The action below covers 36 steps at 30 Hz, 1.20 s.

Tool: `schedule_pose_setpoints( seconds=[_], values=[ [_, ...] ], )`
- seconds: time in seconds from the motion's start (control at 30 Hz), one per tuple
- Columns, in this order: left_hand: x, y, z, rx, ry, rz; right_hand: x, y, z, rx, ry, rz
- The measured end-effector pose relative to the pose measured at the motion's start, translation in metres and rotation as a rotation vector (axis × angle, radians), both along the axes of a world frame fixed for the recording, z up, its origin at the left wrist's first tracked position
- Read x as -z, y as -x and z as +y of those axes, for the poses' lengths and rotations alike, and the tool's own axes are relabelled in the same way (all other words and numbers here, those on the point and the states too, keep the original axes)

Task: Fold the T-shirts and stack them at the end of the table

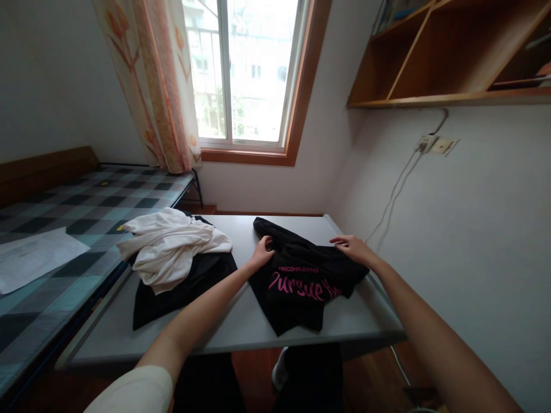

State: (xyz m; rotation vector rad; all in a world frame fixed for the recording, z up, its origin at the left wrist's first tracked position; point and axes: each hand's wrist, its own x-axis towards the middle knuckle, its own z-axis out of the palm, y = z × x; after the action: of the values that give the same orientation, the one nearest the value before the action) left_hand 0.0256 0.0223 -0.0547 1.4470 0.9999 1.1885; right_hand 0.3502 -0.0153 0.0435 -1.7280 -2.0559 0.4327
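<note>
A black T-shirt with pink lettering lies crumpled on the white table, part of it rumpled into folds. At its left side my left hand has its fingers curled in, pinching the cloth near the upper left. My right hand rests on the upper right of the shirt, fingers stretched out over the fabric. To the left, a white garment is heaped loosely on top of a black garment.
A bed with a checked cover stands along the left, a sheet of paper lying on it. Ahead are a curtain and a window. A wooden shelf hangs at upper right above a socket with cables.
</note>
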Motion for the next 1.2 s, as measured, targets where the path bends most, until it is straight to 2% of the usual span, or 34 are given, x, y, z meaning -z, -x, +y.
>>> schedule_pose_setpoints(
  seconds=[0.07,0.23,0.37,0.47,0.53,0.63,0.73,0.8,0.83,0.9,0.97,1.03,1.1,1.17,1.2],
  values=[
    [-0.003,-0.003,0.001,-0.017,-0.009,0.054,0.005,0.019,0.009,-0.069,0.042,0.008],
    [-0.016,-0.005,0.001,-0.021,-0.043,0.150,0.030,0.048,0.030,-0.212,0.281,-0.022],
    [-0.040,0.001,0.001,-0.051,-0.151,0.191,0.043,0.055,0.038,-0.166,0.310,-0.195],
    [-0.062,0.014,0.003,0.006,-0.256,0.263,0.042,0.056,0.039,-0.123,0.288,-0.171],
    [-0.077,0.026,0.004,0.056,-0.304,0.330,0.035,0.055,0.038,-0.129,0.238,-0.082],
    [-0.094,0.048,0.003,0.138,-0.319,0.423,0.015,0.051,0.036,-0.097,0.063,0.031],
    [-0.103,0.070,-0.002,0.329,-0.245,0.529,-0.011,0.047,0.030,-0.024,-0.140,0.168],
    [-0.104,0.081,-0.008,0.435,-0.155,0.563,-0.028,0.047,0.024,-0.049,-0.215,0.318],
    [-0.103,0.085,-0.012,0.435,-0.115,0.554,-0.035,0.048,0.021,-0.076,-0.228,0.391],
    [-0.100,0.090,-0.018,0.355,-0.071,0.512,-0.046,0.051,0.014,-0.105,-0.220,0.495],
    [-0.096,0.093,-0.022,0.258,-0.069,0.484,-0.055,0.054,0.009,-0.080,-0.220,0.530],
    [-0.097,0.098,-0.022,0.219,-0.076,0.487,-0.061,0.053,0.004,-0.038,-0.236,0.523],
    [-0.106,0.104,-0.016,0.187,-0.079,0.498,-0.066,0.051,-0.001,-0.032,-0.207,0.489],
    [-0.124,0.114,-0.007,0.106,-0.098,0.556,-0.070,0.051,-0.009,-0.081,-0.104,0.442],
    [-0.136,0.119,-0.002,0.024,-0.123,0.619,-0.071,0.053,-0.013,-0.122,-0.028,0.418]
  ],
)
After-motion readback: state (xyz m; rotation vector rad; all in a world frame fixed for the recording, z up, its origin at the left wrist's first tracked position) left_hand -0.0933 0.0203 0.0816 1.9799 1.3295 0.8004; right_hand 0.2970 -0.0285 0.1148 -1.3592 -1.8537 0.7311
